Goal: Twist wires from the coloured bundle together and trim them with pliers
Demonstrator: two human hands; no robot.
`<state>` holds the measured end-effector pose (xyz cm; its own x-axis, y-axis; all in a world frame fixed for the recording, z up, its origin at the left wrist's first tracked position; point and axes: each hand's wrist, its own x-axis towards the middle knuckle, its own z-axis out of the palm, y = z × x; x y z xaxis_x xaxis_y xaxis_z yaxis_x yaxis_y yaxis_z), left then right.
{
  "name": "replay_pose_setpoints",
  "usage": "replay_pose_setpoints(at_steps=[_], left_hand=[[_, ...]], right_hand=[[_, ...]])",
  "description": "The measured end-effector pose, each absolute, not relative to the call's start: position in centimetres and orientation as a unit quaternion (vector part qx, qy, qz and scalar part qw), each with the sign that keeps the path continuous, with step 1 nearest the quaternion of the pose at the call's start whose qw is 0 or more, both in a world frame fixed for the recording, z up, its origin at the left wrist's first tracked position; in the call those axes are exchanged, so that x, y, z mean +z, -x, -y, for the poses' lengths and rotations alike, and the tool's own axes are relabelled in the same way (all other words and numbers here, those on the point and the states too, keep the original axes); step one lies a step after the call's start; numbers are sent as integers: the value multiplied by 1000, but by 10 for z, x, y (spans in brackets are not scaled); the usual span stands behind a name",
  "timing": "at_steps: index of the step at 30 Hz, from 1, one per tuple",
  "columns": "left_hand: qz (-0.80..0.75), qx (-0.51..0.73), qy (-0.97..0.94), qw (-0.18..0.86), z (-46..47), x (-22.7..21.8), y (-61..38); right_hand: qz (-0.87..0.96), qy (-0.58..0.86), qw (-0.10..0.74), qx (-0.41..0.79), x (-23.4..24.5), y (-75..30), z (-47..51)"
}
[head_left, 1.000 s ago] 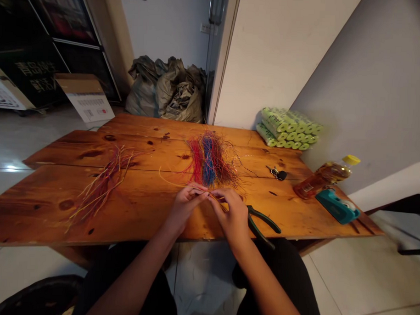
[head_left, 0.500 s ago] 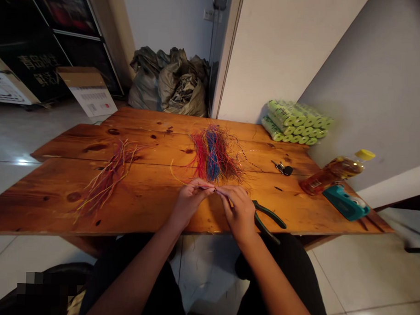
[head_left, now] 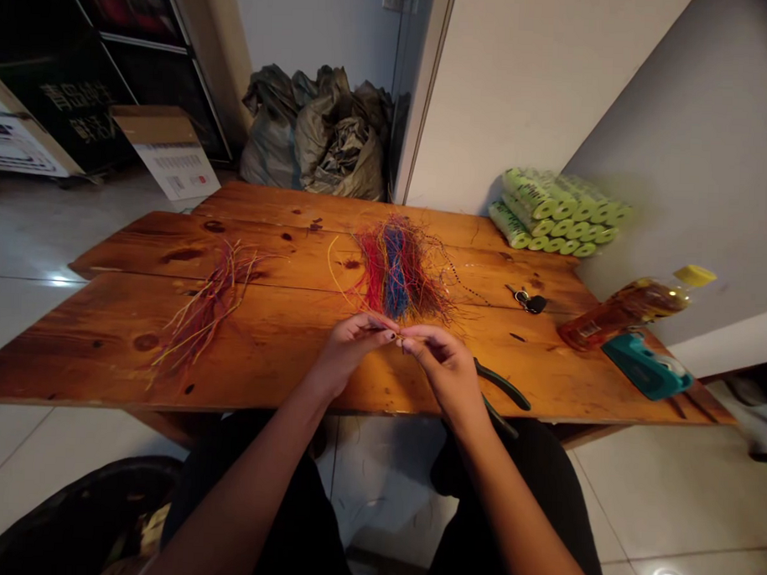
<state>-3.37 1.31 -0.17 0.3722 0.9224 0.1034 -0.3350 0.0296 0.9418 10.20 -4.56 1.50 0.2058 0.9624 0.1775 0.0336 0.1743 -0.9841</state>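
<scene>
**Coloured wires on the worktop: two heaps, one strand between the hands**

We note a room with a tile floor [head_left: 684, 508] and a wooden plank worktop [head_left: 105, 345] before the seated person. Beyond the worktop's far edge stand bulging grey-green sacks [head_left: 317, 134] and a cardboard box [head_left: 165, 150]. Against the wall at the right end lie stacked green rolls [head_left: 559, 211], and near them an amber plastic bottle [head_left: 622, 314] with a yellow cap lies on its side. A teal plastic holder [head_left: 646, 368] sits just in front of the bottle.

We count two loose masses of thin wire. The larger heap [head_left: 397, 271], red, blue, yellow and dark strands, lies mid-worktop. The thinner spread [head_left: 206, 311], mainly red and yellow, lies well apart to the left. As things lie, most of the wire is in the central heap, with a smaller share set apart.

Green-handled pliers [head_left: 502, 386] rest near the right hand [head_left: 444, 365], with keys [head_left: 529, 303] farther off. The left hand [head_left: 354, 352] and right hand meet just in front of the heap, fingertips [head_left: 385, 325] closed in a pinch, apparently on one thin wire [head_left: 398, 333]. We cannot tell its colour.
</scene>
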Motion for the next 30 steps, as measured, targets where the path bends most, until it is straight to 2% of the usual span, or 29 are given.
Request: replay_pose_setpoints(at_steps=[7,13,18,20,23,30], left_hand=[[-230,463,-446,730,-11,5,37],[-147,429,-414,789,-10,2,36],[-99,416,-403,809,-6,-1,35],[-121,418,-415,799,-5,-2,34],[-181,450,-422,766,-7,-3,31],[-300,574,-449,615,-14,0,33]], right_hand=[[336,403,601,603,21,-95,48],[193,283,504,793,24,-93,50],[156,209,454,852,25,-86,55],[157,218,462,846,26,-84,56],[171,271,518,793,26,-83,54],[335,435,663,509,21,-83,51]])
